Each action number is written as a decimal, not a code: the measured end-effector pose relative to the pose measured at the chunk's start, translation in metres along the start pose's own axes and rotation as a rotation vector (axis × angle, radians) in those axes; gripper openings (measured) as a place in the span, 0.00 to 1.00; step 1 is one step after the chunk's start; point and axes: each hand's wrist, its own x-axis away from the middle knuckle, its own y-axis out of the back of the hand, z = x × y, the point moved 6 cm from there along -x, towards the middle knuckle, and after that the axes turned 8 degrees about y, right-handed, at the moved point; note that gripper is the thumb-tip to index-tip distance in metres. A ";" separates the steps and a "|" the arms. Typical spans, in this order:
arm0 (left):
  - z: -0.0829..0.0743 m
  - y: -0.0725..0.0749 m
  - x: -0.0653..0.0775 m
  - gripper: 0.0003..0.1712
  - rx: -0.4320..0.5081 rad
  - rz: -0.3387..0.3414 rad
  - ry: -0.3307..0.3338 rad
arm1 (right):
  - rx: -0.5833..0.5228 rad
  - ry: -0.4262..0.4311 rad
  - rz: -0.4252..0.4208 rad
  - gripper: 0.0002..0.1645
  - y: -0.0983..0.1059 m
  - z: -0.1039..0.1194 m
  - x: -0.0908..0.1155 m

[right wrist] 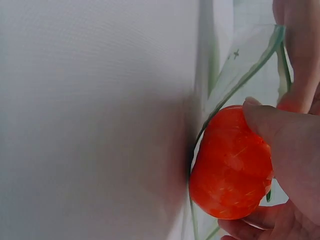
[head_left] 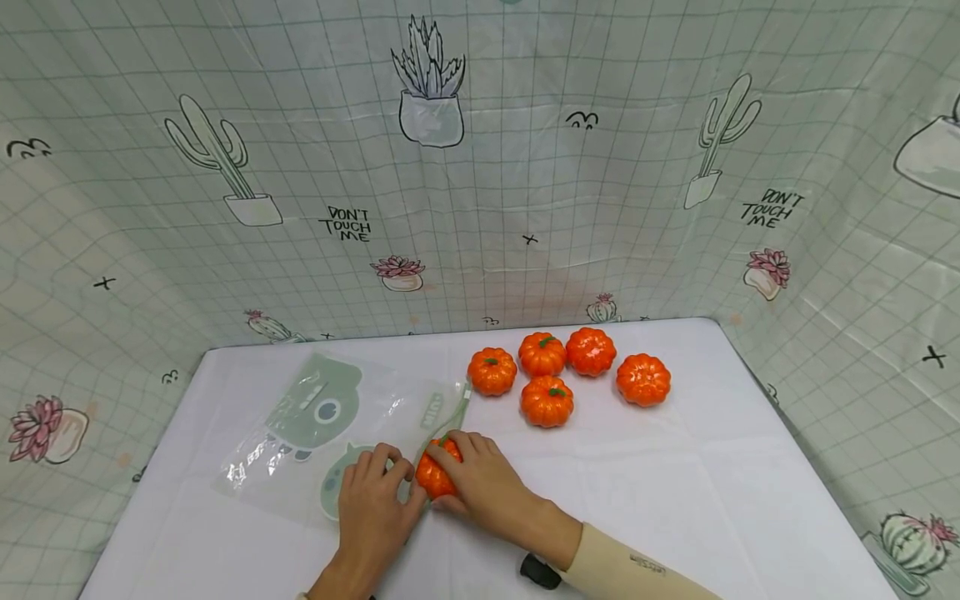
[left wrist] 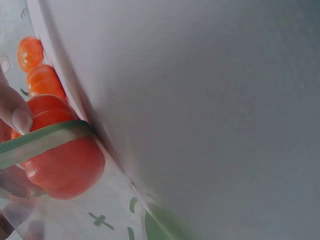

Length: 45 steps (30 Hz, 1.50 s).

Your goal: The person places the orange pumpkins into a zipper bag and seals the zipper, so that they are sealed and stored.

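A clear plastic zip bag with green cartoon prints lies flat on the left half of the table, its green-edged mouth facing right. My left hand is at that mouth, pinching the edge and holding it apart. My right hand grips a small orange toy pumpkin right at the opening. In the left wrist view, the lower part of this pumpkin shows through the plastic behind the green strip. The right wrist view has my thumb across the pumpkin, with fingers on its far side.
Several more orange pumpkins stand at the back of the white table, among them one nearest the bag and one farthest right. A black object sits below my right forearm. Patterned cloth walls enclose the table.
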 end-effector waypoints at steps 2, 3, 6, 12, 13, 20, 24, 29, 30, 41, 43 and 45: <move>0.000 0.000 0.000 0.12 -0.002 0.005 0.005 | -0.001 0.001 0.008 0.41 -0.002 0.000 -0.001; 0.000 0.000 0.000 0.12 -0.004 0.007 0.008 | -0.007 0.001 0.011 0.41 -0.003 0.000 -0.001; 0.000 0.000 -0.001 0.12 -0.005 0.014 0.013 | -0.025 0.012 0.005 0.41 -0.003 0.000 0.000; 0.001 -0.001 -0.001 0.14 -0.006 0.012 0.016 | -0.035 0.049 -0.073 0.40 0.002 0.001 0.008; 0.001 -0.001 -0.001 0.14 -0.005 0.010 0.015 | -0.029 0.047 -0.087 0.40 0.003 0.000 0.010; 0.003 0.001 -0.001 0.14 0.006 -0.002 0.015 | -0.012 -0.027 -0.150 0.42 0.006 -0.008 0.018; 0.004 0.000 -0.001 0.14 0.008 -0.007 0.012 | 0.031 -0.025 -0.167 0.40 0.003 -0.008 0.016; 0.005 0.000 0.000 0.12 0.020 -0.021 0.002 | 0.133 -0.003 -0.165 0.39 0.000 -0.002 0.007; 0.006 -0.001 0.000 0.12 0.021 -0.022 0.001 | 0.148 0.002 -0.164 0.39 -0.001 -0.001 0.006; 0.004 0.001 -0.001 0.12 0.016 -0.029 -0.004 | 0.246 0.018 -0.136 0.41 -0.007 0.008 0.001; 0.004 0.001 -0.001 0.12 0.019 -0.032 -0.008 | 0.274 0.011 -0.147 0.40 -0.007 0.008 0.003; 0.004 0.001 -0.001 0.12 0.021 -0.035 -0.012 | 0.289 0.003 -0.159 0.40 -0.006 0.009 0.004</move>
